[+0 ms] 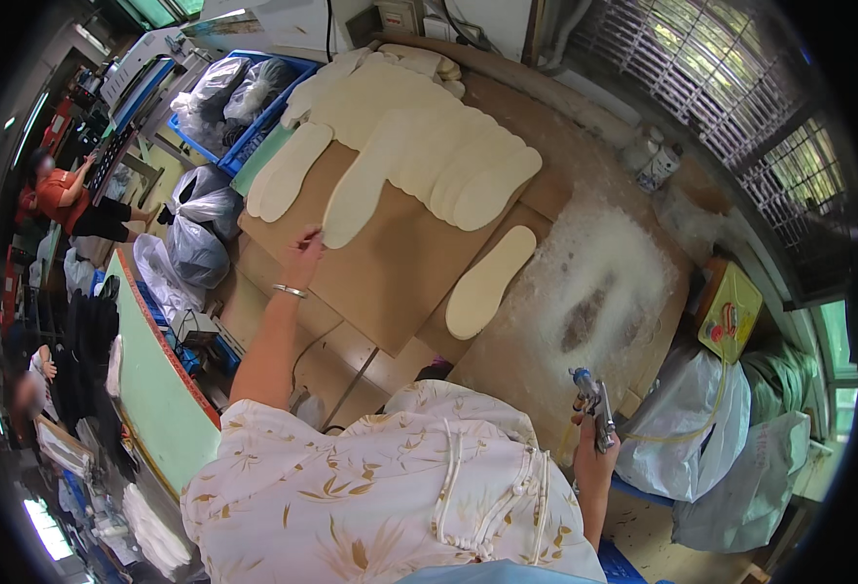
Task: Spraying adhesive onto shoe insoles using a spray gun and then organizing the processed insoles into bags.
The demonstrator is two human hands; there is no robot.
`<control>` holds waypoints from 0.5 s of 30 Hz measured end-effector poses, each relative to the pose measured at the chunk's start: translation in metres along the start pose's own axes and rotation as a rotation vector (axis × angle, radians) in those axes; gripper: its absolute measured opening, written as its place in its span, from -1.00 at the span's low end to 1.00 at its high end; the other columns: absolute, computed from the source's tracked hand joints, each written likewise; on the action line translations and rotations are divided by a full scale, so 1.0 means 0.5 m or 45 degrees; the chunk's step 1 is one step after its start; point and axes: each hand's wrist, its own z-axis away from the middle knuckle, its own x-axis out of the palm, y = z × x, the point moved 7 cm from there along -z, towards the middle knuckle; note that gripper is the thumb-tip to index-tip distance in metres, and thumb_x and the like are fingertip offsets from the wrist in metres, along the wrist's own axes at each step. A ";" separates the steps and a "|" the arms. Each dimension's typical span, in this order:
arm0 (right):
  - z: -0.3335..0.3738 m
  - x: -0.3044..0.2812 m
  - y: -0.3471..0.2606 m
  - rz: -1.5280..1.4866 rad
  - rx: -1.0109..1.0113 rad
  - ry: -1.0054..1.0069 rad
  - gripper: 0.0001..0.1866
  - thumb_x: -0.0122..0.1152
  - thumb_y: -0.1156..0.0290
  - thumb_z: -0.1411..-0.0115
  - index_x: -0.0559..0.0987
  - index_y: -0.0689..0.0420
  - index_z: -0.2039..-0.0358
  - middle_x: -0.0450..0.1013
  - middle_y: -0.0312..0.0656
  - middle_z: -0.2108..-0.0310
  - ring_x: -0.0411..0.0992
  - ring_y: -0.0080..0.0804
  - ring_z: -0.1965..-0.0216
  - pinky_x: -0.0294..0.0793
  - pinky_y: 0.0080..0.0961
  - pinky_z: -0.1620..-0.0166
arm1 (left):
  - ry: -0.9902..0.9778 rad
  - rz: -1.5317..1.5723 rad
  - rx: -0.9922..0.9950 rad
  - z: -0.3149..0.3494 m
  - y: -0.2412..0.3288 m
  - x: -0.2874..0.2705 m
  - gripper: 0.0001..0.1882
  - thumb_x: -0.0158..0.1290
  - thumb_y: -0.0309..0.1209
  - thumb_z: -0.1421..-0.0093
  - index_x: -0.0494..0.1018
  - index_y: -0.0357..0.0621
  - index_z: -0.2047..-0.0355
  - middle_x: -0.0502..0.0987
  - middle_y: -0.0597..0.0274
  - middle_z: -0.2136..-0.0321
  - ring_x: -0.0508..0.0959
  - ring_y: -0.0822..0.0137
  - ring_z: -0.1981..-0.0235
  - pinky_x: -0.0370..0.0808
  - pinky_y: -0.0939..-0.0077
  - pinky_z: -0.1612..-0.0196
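Cream insole: upper centre-left of the frame, one piece, above brown cardboard on the tabletop. Long axis slants from lower left to upper right; rounded near end points toward you, far end toward the fanned pile. Which end is the toe cannot be told.

Left grip: your fingertips meet the insole's near end; whether they pinch it or merely touch, you cannot tell from here.

Right grip, lower right of centre: wrapped around a metal spray gun, blue at its upper end, nozzle hard to make out.

Loose insole, centre: lies alone, axis also lower left to upper right.

Obscured: the held insole's far end blends into the pile; your lower right forearm is partly covered by patterned cloth.

Containers: blue crate, upper left, holding grey plastic bags, contents indistinct. Yellow container, right, red fittings on its face, interior unseen; a yellowish hose hangs below. White plastic bag, lower right, contents hidden.
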 end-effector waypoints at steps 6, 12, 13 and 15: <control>-0.031 0.035 -0.037 0.070 -0.073 0.049 -0.78 0.07 0.30 -0.25 0.56 0.17 0.39 0.30 -0.44 0.69 0.11 -0.77 0.76 0.04 -0.65 0.69 | 0.220 -0.263 -0.020 -0.125 -0.094 -0.166 -0.80 0.05 -0.48 -0.17 0.57 -0.21 0.21 0.56 0.29 0.55 0.52 0.54 0.59 0.46 0.67 0.51; -0.022 0.054 -0.057 0.175 0.031 0.046 -0.77 0.10 0.35 -0.22 0.55 0.28 0.38 0.37 -0.35 0.55 0.27 -0.63 0.48 0.27 -0.60 0.40 | 0.313 -0.275 -0.212 -0.207 -0.200 -0.238 -0.77 0.05 -0.42 -0.16 0.57 -0.22 0.20 0.57 0.26 0.54 0.55 0.52 0.58 0.49 0.64 0.52; -0.019 0.056 -0.052 0.168 0.064 0.048 -0.77 0.10 0.35 -0.22 0.55 0.29 0.37 0.38 -0.35 0.55 0.28 -0.63 0.47 0.28 -0.60 0.39 | 0.327 -0.310 -0.223 -0.216 -0.204 -0.245 -0.76 0.05 -0.41 -0.16 0.58 -0.21 0.20 0.57 0.26 0.54 0.55 0.53 0.58 0.49 0.65 0.52; -0.014 0.058 -0.049 0.160 0.103 0.046 -0.77 0.10 0.35 -0.22 0.55 0.29 0.37 0.39 -0.34 0.54 0.28 -0.63 0.46 0.28 -0.60 0.39 | 0.338 -0.398 -0.256 -0.247 -0.254 -0.283 -0.73 0.03 -0.37 -0.16 0.57 -0.18 0.18 0.59 0.19 0.54 0.59 0.37 0.55 0.53 0.51 0.45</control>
